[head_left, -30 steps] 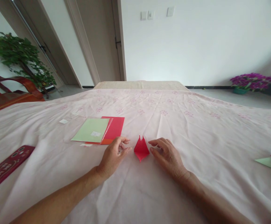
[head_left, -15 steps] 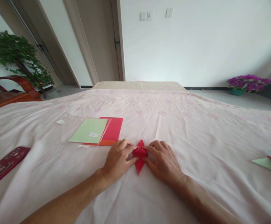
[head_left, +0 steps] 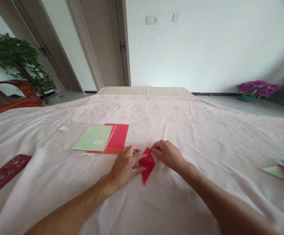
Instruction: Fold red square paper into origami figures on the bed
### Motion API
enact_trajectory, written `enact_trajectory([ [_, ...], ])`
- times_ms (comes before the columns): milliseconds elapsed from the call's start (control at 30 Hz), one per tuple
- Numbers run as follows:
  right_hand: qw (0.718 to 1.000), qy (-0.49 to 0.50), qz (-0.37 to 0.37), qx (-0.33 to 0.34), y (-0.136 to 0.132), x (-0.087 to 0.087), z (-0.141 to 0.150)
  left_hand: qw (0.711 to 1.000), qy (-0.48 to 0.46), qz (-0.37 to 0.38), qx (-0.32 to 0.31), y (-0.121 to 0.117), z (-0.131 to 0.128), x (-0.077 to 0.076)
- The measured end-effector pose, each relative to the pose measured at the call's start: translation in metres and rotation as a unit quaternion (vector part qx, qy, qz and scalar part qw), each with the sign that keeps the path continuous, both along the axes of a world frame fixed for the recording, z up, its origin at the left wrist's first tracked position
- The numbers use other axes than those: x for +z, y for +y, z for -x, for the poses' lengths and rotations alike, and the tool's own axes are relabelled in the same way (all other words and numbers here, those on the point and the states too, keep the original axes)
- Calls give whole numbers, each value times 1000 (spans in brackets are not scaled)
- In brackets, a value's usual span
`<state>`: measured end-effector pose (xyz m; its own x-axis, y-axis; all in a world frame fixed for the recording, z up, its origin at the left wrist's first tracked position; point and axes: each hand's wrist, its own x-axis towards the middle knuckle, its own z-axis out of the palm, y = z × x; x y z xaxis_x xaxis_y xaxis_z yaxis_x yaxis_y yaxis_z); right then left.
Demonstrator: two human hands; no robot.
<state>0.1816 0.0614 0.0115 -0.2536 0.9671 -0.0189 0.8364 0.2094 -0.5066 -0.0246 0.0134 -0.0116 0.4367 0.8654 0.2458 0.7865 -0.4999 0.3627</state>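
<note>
A folded red paper (head_left: 148,169), long and diamond-shaped with pointed ends, lies on the pink tablecloth in front of me. My left hand (head_left: 126,164) reaches in from the left; its thumb and index finger hold the paper down along its left side. At the upper right edge is my right hand (head_left: 167,153), its fingers curled and the tips pinched together close by the paper's top point. Whether a bit of paper is between those fingertips is hidden. Small folds and a loose flap show near the paper's middle.
Left of my hands lie light green sheets (head_left: 93,137) in a clear sleeve over red sheets (head_left: 119,133). A dark red patterned case (head_left: 6,174) is at the far left. Folded coloured papers (head_left: 282,171) lie at the right edge. A wooden chair (head_left: 17,91) stands beyond the left side.
My right hand has shifted up and its fingers have drawn together at the paper's upper right edge. The paper's right side is now uncovered. My left hand stays nearly in place.
</note>
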Motion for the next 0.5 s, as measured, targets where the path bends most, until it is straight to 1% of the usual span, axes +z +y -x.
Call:
enact_trajectory([
  [233, 999, -6, 34, -32, 3, 4, 13, 1000, -7, -8, -27, 1, 0, 0],
  [500, 997, 4, 23, -70, 5, -2, 25, 999, -15, -17, -32, 2, 1, -4],
])
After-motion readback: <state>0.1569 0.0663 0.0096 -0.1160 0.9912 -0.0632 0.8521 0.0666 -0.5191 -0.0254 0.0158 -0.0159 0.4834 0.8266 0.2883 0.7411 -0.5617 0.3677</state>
